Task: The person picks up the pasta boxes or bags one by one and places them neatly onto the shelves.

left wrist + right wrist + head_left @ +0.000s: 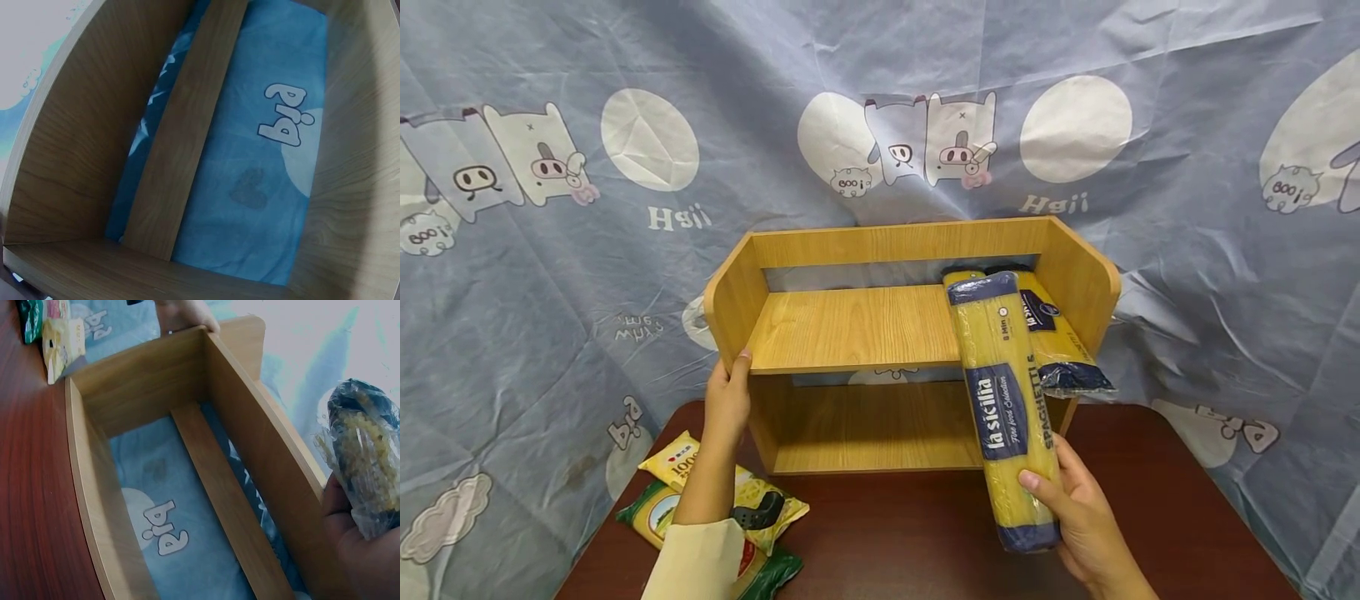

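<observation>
My right hand holds a yellow and blue pack of spaghetti near its lower end, thumb across the front. The pack stands tilted before the right part of a two-tier wooden shelf, overlapping it. In the right wrist view the wrapped end of the spaghetti pack shows above the palm. My left hand grips the left side panel, its thumb at the upper board's front edge. More spaghetti packaging lies at the upper tier's right end, partly hidden behind the held pack.
A yellow bag lies over a green and yellow bag on the dark red table, left of the shelf and partly behind my left forearm. A patterned blue cloth hangs behind. The lower tier sits under the upper board.
</observation>
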A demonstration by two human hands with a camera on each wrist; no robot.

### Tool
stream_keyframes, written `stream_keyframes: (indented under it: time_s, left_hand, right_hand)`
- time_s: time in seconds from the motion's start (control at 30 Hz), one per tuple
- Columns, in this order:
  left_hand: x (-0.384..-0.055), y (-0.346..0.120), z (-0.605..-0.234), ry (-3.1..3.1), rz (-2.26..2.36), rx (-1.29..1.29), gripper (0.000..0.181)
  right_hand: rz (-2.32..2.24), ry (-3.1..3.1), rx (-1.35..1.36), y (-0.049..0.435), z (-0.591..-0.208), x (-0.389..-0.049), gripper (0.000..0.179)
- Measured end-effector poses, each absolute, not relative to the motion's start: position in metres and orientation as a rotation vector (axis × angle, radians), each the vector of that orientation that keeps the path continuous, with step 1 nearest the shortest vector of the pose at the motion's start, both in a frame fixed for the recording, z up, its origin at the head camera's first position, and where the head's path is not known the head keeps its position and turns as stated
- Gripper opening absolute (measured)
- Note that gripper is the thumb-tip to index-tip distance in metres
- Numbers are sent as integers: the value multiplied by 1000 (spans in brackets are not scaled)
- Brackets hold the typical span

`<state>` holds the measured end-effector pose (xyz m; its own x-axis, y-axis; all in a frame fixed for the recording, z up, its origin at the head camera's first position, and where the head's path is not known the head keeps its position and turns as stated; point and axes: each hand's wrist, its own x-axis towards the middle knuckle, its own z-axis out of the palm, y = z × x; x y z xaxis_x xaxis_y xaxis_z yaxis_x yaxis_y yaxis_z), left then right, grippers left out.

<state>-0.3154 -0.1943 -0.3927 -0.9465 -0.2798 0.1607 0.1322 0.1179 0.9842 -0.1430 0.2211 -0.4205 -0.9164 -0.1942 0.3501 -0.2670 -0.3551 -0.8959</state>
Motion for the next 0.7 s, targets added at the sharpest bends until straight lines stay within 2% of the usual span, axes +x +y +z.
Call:
stream_keyframes:
  time_s: [0.3,0.7]
  left_hand:
    - [-315,-194,-393,-2093,-1888,143,58]
    - [-314,-196,-393,-2099,-1874,155,55]
  right_hand:
    - [2469,-1817,695,203,-425,-150,55]
    - [2506,-1879,632,180,-425,-156,53]
